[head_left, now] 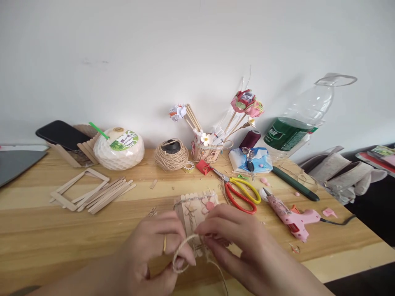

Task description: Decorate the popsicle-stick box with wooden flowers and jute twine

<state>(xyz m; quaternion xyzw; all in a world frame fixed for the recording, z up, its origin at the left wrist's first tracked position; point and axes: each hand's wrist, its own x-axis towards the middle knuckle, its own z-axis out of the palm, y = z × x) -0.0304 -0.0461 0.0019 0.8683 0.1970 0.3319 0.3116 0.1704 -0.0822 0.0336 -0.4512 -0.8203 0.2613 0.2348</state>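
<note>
A loop of jute twine (176,260) runs between my two hands above a small craft-stick panel. My left hand (157,250), with a ring on one finger, pinches the loop at its left side. Thumb and fingers of my right hand (237,242) close on the twine at its upper right, and a loose end hangs down below. Beneath the hands lies the craft-stick panel (185,201), decorated with a twine band, a bow-like twine shape and a pinkish flower. Its lower part is mostly hidden by my hands.
Red-and-yellow scissors (242,191) and a pink glue gun (293,218) lie to the right. Behind stand a twine ball (171,156), a decorated flower holder (206,153) and a plastic bottle (286,131). Craft sticks (106,195) and a white coconut (119,150) are at left.
</note>
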